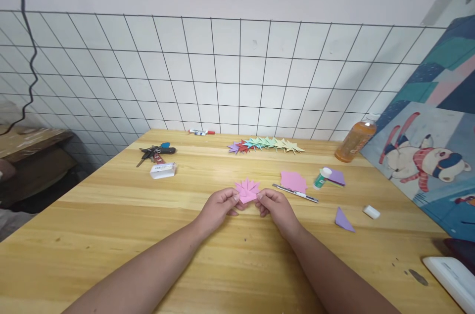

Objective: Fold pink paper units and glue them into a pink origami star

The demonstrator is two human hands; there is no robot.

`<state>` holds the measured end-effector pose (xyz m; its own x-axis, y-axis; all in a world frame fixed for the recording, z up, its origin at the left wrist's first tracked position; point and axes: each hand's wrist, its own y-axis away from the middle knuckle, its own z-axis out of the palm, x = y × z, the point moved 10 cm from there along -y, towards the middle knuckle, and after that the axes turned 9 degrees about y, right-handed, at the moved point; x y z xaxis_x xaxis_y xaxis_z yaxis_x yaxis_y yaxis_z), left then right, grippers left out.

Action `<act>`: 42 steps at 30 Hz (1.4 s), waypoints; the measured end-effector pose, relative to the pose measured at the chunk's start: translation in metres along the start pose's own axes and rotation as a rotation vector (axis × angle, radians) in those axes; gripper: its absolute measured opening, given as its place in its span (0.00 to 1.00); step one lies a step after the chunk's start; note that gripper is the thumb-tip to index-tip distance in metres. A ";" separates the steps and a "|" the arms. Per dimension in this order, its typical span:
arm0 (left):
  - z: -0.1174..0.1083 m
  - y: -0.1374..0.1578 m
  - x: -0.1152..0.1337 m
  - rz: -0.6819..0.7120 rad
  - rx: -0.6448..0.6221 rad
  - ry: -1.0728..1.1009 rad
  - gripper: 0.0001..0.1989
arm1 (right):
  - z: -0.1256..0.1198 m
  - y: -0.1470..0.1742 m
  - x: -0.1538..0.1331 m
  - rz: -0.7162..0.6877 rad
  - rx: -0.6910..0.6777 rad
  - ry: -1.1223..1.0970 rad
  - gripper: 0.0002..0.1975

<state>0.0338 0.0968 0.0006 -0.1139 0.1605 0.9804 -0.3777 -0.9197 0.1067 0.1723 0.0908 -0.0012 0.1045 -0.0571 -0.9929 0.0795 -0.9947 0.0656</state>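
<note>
Between my two hands is a pink folded paper leaf (248,190), with pointed tips fanning out at its top. My left hand (223,202) pinches its left side between thumb and fingers. The right edge is pinched the same way by my right hand (273,203). Just right of my right hand lie pink paper sheets (293,181) and a silver craft knife or pen (296,193). Further back, a row of folded paper leaves (267,144) runs from purple and red through blue-green to pale yellow.
On the right are a glue stick (321,178), purple paper (337,176), a purple folded triangle (344,220), a white eraser (371,212) and a bottle (355,140). At left lie keys (152,152) and a small white box (163,170). A marker (202,132) lies near the tiled wall.
</note>
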 end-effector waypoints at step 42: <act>-0.002 0.001 0.006 0.003 0.004 0.167 0.16 | 0.022 0.005 -0.010 -0.134 -0.090 0.293 0.16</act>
<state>0.0309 0.0976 0.0059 -0.2662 0.2148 0.9397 -0.3740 -0.9215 0.1047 0.1494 0.0846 0.0069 0.3667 0.1142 -0.9233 0.1975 -0.9794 -0.0427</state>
